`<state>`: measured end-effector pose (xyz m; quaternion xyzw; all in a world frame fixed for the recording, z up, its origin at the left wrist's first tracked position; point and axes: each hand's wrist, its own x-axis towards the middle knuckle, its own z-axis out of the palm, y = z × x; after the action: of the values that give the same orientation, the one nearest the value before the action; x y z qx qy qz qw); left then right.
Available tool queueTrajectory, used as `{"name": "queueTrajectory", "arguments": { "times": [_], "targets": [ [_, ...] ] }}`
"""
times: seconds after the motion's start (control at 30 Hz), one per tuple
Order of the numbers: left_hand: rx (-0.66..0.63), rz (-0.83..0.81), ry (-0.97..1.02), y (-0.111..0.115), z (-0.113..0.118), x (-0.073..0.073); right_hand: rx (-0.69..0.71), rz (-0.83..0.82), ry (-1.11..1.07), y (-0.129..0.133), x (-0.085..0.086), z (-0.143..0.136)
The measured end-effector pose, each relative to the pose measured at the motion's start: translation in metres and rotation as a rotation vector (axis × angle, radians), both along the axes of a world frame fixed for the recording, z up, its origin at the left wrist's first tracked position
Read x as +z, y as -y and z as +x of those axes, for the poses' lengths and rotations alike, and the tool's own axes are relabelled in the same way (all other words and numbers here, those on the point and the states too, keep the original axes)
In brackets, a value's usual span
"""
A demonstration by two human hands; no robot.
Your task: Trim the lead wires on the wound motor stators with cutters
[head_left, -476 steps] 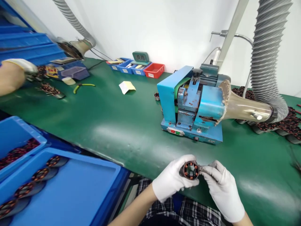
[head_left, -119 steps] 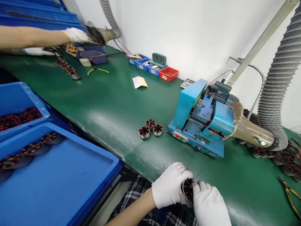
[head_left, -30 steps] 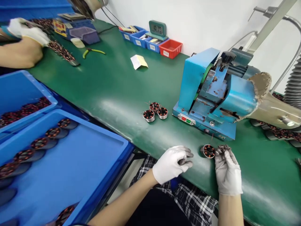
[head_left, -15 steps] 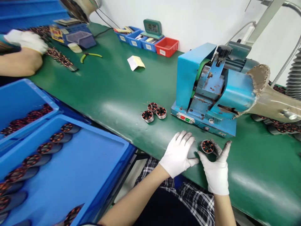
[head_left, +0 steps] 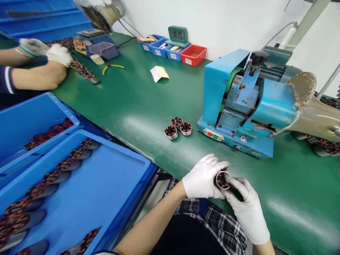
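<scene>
A round motor stator (head_left: pixel 222 180) with copper windings and a silvery metal rim is held just over the front of the green table. My left hand (head_left: pixel 202 177), in a white glove, wraps its left side. Gloved as well, my right hand (head_left: pixel 245 203) grips the right side, fingertips at its rim and inner opening. Thin wires stick out from the stator. Three similar stators (head_left: pixel 177 127) stand grouped on the table, farther off and to the left.
Behind my hands stands a blue belt machine (head_left: pixel 231 102) with red and green buttons. Blue bins (head_left: pixel 127 156) with rows of stators are at left. A co-worker's gloved hands (head_left: pixel 58 55) work among stators at far left. Pliers (head_left: pixel 113 67) and a red tray (head_left: pixel 193 55) lie farther back.
My right hand has brought the stator left and nearer to me from the table. My left hand, spread before, has closed on it. The view has shifted slightly.
</scene>
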<state>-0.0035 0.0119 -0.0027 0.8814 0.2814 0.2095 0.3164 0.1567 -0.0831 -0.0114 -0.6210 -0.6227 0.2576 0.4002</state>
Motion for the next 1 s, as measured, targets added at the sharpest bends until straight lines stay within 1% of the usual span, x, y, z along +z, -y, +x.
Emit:
{"name": "queueTrajectory", "arguments": {
  "times": [0.07, 0.1, 0.17, 0.23, 0.27, 0.33, 0.37, 0.4, 0.43, 0.47, 0.5, 0.53, 0.6, 0.63, 0.67, 0.73, 0.83, 0.93, 1.0],
  "targets": [
    [-0.061, -0.046, 0.015, -0.001, -0.001, 0.001, 0.065, -0.054, -0.076, -0.002, 0.005, -0.001],
    [-0.071, -0.071, 0.018, -0.001, -0.001, 0.001, 0.058, -0.092, -0.133, -0.004, 0.007, -0.002],
    [-0.04, -0.107, 0.005, 0.0, -0.001, 0.0, -0.015, -0.21, -0.298, -0.008, 0.009, -0.004],
    [0.014, -0.112, -0.019, 0.001, 0.001, 0.0, -0.121, -0.322, -0.543, -0.012, 0.011, -0.002],
    [0.036, -0.107, -0.027, 0.002, 0.002, 0.0, -0.179, -0.343, -0.692, -0.014, 0.013, 0.001],
    [0.067, -0.091, -0.03, 0.004, 0.004, 0.002, -0.262, -0.289, -0.98, -0.015, 0.018, 0.011],
    [0.081, -0.084, -0.031, 0.005, 0.004, 0.004, -0.301, -0.22, -1.086, -0.015, 0.02, 0.018],
    [0.098, -0.078, -0.029, 0.005, 0.005, 0.005, -0.344, -0.15, -1.144, -0.014, 0.023, 0.024],
    [0.114, -0.072, -0.023, 0.005, 0.005, 0.006, -0.383, -0.103, -1.151, -0.013, 0.024, 0.028],
    [0.122, -0.065, -0.014, 0.005, 0.004, 0.007, -0.403, -0.1, -1.109, -0.011, 0.024, 0.031],
    [0.119, -0.057, -0.003, 0.005, 0.004, 0.007, -0.401, -0.143, -1.027, -0.009, 0.023, 0.032],
    [0.11, -0.048, 0.012, 0.005, 0.003, 0.006, -0.371, -0.219, -0.929, -0.007, 0.021, 0.03],
    [0.081, -0.024, 0.032, 0.005, 0.001, 0.004, -0.252, -0.387, -0.727, -0.006, 0.015, 0.021],
    [0.068, -0.014, 0.034, 0.005, 0.0, 0.002, -0.194, -0.429, -0.64, -0.007, 0.013, 0.015],
    [0.063, -0.005, 0.036, 0.005, 0.0, 0.0, -0.152, -0.434, -0.563, -0.009, 0.011, 0.008],
    [0.066, 0.008, 0.041, 0.006, 0.0, -0.002, -0.126, -0.377, -0.413, -0.016, 0.012, -0.004],
    [0.082, 0.017, 0.045, 0.006, 0.002, -0.003, -0.187, -0.269, -0.149, -0.024, 0.018, -0.012],
    [0.068, 0.007, 0.021, 0.004, 0.004, -0.001, -0.287, -0.184, 0.033, -0.025, 0.022, -0.01],
    [0.056, -0.004, 0.008, 0.003, 0.004, 0.0, -0.313, -0.156, 0.076, -0.023, 0.022, -0.005]
  ]
}}
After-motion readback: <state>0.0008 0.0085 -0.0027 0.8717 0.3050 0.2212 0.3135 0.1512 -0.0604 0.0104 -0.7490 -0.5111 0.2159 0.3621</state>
